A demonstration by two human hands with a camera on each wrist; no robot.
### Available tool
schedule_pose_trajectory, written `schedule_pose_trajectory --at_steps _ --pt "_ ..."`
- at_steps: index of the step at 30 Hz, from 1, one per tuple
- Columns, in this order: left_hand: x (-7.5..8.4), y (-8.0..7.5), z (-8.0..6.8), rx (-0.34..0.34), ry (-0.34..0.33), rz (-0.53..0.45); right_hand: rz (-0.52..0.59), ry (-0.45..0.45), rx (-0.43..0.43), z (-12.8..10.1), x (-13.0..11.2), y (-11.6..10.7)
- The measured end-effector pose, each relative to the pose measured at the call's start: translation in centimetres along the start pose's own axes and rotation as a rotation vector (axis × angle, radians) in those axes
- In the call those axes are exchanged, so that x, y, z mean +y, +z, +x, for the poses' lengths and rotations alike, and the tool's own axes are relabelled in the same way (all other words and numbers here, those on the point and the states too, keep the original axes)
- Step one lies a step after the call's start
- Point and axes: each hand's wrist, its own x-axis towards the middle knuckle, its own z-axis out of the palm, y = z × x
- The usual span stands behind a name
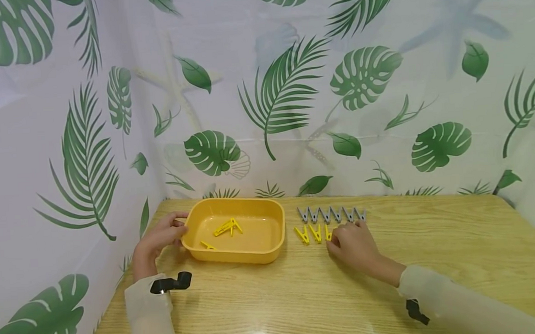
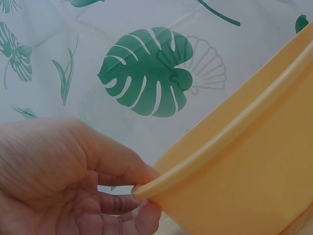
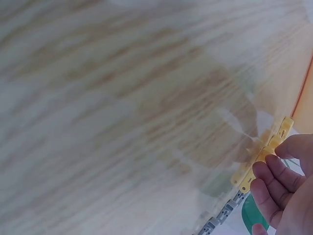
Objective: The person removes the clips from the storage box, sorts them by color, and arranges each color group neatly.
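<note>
My left hand [image 1: 162, 240] pinches the left rim of a yellow plastic basin [image 1: 236, 257] between thumb and fingers; the left wrist view shows the basin's rim [image 2: 220, 139] close up. Inside the basin lie a few yellow clothespins [image 1: 227, 227]. To its right, yellow clothespins [image 1: 316, 234] stand in a short row on the table. At the right end of this row my right hand [image 1: 356, 246], fingers curled, pinches a yellow clothespin [image 3: 247, 180], which it partly hides. Directly behind is a row of several grey clothespins [image 1: 325, 214].
The wooden table [image 1: 285, 309] meets a leaf-patterned white backdrop [image 1: 295, 165] at the back and left. A black wrist camera [image 1: 171, 283] is strapped over the left sleeve, and another [image 1: 416, 311] is on the right sleeve.
</note>
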Motion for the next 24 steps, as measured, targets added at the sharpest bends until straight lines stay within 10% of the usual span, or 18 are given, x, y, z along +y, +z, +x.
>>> schedule_pose_trajectory --at_steps 24 --pt "0.3 0.1 -0.4 0.001 -0.004 -0.013 0.081 -0.047 0.074 4.5 -3.9 -1.0"
